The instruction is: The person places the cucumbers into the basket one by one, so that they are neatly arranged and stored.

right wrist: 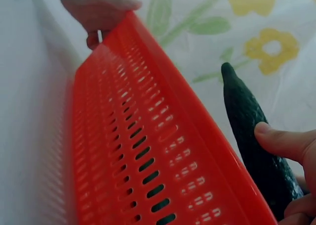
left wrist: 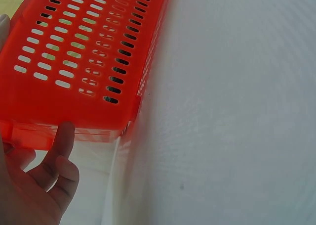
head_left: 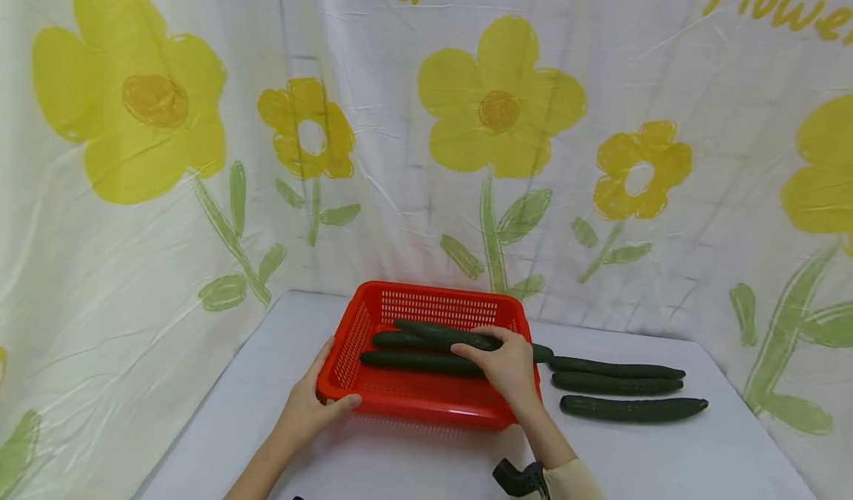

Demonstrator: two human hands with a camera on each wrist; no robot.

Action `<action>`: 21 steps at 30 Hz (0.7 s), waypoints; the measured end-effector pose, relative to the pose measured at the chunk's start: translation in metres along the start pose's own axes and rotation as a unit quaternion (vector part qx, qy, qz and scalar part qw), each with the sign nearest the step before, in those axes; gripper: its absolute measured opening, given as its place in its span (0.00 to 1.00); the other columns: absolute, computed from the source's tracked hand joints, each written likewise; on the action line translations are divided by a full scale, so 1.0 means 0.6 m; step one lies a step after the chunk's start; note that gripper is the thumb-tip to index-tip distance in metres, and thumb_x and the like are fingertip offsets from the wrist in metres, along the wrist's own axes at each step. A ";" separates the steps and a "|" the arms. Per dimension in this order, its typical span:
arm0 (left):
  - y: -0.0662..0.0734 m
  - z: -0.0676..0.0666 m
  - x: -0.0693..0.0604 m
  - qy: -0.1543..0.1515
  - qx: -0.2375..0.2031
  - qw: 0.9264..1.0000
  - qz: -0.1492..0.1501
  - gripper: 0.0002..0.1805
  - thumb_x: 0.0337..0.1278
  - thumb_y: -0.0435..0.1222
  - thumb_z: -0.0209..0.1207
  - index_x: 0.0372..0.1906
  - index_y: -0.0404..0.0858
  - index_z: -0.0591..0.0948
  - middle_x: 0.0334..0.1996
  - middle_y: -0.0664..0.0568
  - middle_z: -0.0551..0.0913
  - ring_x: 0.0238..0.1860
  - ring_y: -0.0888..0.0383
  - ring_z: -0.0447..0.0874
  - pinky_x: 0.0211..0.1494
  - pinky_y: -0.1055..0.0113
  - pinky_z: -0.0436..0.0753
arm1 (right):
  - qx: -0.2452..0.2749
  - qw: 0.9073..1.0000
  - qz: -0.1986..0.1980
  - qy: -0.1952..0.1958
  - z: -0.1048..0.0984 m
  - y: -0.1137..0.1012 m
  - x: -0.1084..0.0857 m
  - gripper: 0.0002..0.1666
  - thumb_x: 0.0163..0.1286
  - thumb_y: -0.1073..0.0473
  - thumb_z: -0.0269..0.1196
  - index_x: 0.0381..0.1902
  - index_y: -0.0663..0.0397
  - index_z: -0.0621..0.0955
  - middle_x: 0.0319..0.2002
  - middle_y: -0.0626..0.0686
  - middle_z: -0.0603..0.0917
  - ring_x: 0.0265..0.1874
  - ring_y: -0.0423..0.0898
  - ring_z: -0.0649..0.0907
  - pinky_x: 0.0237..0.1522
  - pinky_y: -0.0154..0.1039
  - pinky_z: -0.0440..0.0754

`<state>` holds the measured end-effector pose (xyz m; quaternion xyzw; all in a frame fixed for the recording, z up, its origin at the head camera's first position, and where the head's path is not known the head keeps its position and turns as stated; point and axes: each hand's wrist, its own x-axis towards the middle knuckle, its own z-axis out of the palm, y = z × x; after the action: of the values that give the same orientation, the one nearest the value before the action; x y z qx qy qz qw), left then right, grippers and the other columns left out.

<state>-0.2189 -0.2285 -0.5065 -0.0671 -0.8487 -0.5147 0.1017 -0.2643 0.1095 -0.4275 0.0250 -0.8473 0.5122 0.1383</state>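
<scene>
A red plastic basket (head_left: pixel 426 407) with slotted walls stands on the table. My left hand (head_left: pixel 309 404) grips its near left corner, thumb on the rim and fingers along the outside; that corner also shows in the left wrist view. Over the basket, my right hand (head_left: pixel 508 363) holds a dark green cucumber (head_left: pixel 440 332) between thumb and fingers. In the right wrist view this cucumber (right wrist: pixel 242 109) is tilted and rises above the basket rim. Beneath it in the basket lie two more cucumbers, a front one (head_left: pixel 420 363) and a partly covered back one (head_left: pixel 393 339).
Three cucumbers lie on the white table (head_left: pixel 666 455) right of the basket: a back one (head_left: pixel 620 368), a middle one (head_left: pixel 616 384) and a front one (head_left: pixel 633 409). A curtain (head_left: pixel 386 211) with yellow flowers hangs behind the table. A black device (head_left: pixel 520 478) sits at the right wrist.
</scene>
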 end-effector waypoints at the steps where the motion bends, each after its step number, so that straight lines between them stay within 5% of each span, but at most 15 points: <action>1: 0.001 0.000 0.000 -0.001 -0.001 1.000 0.000 0.59 0.55 0.46 0.77 0.87 0.52 0.54 0.75 0.39 0.73 0.63 0.47 0.82 0.56 0.68 0.83 | -0.004 1.000 0.000 -0.005 0.003 -0.002 0.003 0.27 0.50 0.40 0.85 0.44 0.46 0.93 0.39 0.47 0.93 0.46 0.49 0.84 0.42 0.42 0.81; 12: -0.002 0.000 -0.002 -0.002 0.007 1.000 -0.002 0.60 0.55 0.47 0.77 0.87 0.53 0.54 0.77 0.41 0.71 0.65 0.46 0.80 0.58 0.68 0.82 | -0.038 0.999 -0.018 -0.030 0.016 -0.024 0.033 0.25 0.52 0.41 0.84 0.43 0.47 0.94 0.38 0.47 0.93 0.46 0.50 0.85 0.47 0.47 0.80; 21: -0.002 0.001 -0.001 -0.005 0.006 1.000 -0.010 0.60 0.56 0.48 0.76 0.87 0.51 0.53 0.78 0.41 0.70 0.66 0.45 0.80 0.58 0.69 0.81 | -0.030 0.998 -0.021 -0.042 0.026 -0.055 0.064 0.24 0.51 0.40 0.84 0.42 0.44 0.94 0.38 0.45 0.93 0.43 0.48 0.85 0.41 0.43 0.81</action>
<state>-0.2184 -0.2283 -0.5078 -0.0603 -0.8527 -0.5105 0.0929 -0.2984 0.0839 -0.3957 0.0601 -0.8668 0.4818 0.1137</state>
